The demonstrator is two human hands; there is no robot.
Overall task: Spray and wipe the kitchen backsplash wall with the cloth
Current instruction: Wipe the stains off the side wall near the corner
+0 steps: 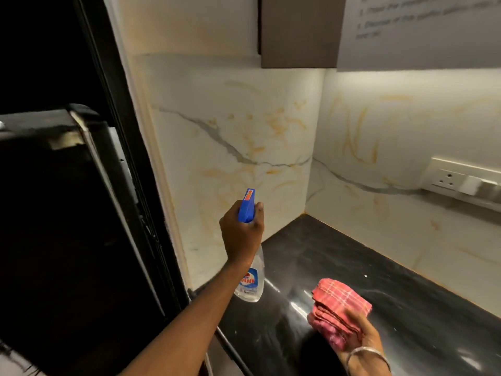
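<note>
Soft red cloth (342,308), light and floppy, is held folded in the right hand (362,336), while the bottle (250,272) neck is gripped by the left hand (241,232).

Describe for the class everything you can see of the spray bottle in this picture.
The spray bottle has a clear plastic body with a blue, red and white label low on its side, and a blue trigger head with an orange-red mark on top. Little liquid shows inside. The left hand grips its neck and holds it in the air above the dark countertop, touching nothing else. It tilts slightly, with the nozzle aimed at the marbled backsplash wall ahead. No spray mist is clearly visible.
</note>
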